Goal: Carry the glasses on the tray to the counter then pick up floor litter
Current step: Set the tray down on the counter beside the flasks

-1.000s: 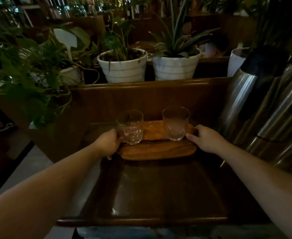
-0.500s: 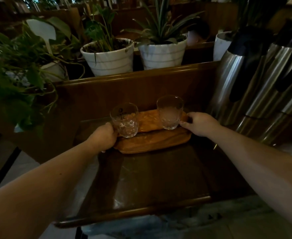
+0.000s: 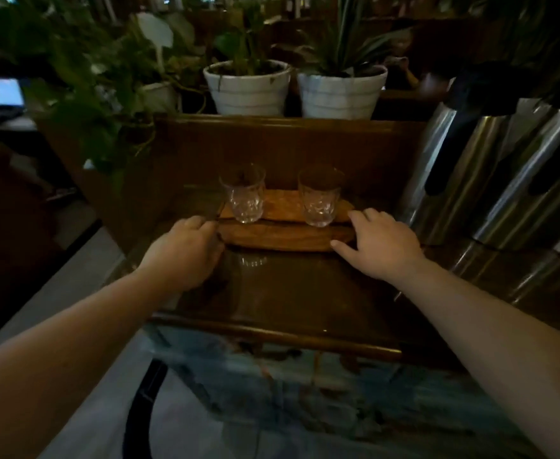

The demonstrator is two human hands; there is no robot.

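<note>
A wooden tray (image 3: 282, 238) is shown resting on the dark desk (image 3: 288, 293), with two clear glasses upright on it: one glass (image 3: 243, 193) at 9 o'clock, the other glass (image 3: 320, 195) at 3 o'clock. The left hand (image 3: 186, 251) and right hand (image 3: 383, 245) are seen spread at the tray's ends, fingers loose, nothing gripped. Two white plant pots (image 3: 249, 87) are seen at 12 o'clock, steel flasks (image 3: 490, 180) at 3 o'clock.
</note>
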